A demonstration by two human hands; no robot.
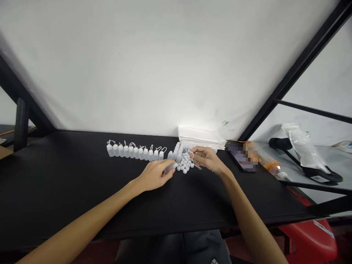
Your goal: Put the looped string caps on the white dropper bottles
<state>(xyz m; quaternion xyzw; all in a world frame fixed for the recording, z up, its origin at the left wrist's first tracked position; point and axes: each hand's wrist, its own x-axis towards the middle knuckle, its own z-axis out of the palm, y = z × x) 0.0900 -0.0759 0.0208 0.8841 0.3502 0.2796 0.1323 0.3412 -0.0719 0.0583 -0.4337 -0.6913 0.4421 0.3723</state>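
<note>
My left hand (158,174) is closed around a small translucent plastic bottle (169,168), tilted with its neck to the right. Over a pile of small white caps (183,167), my right hand (205,158) pinches a thin white looped strap (191,154) between thumb and fingers. Left of the hands, a row of capped bottles (136,152) stands upright, most with white straps curling up from their tops. Behind the caps several more bottles (178,150) are grouped, partly hidden. Whether a cap hangs on the pinched strap is too small to tell.
A stack of white flat sheets or bags (202,137) lies against the wall. To the right are a phone (242,157) and an orange-and-clear packet (268,161). Black frame bars (275,95) edge the black table (82,194). A red stool (310,238) stands below at right.
</note>
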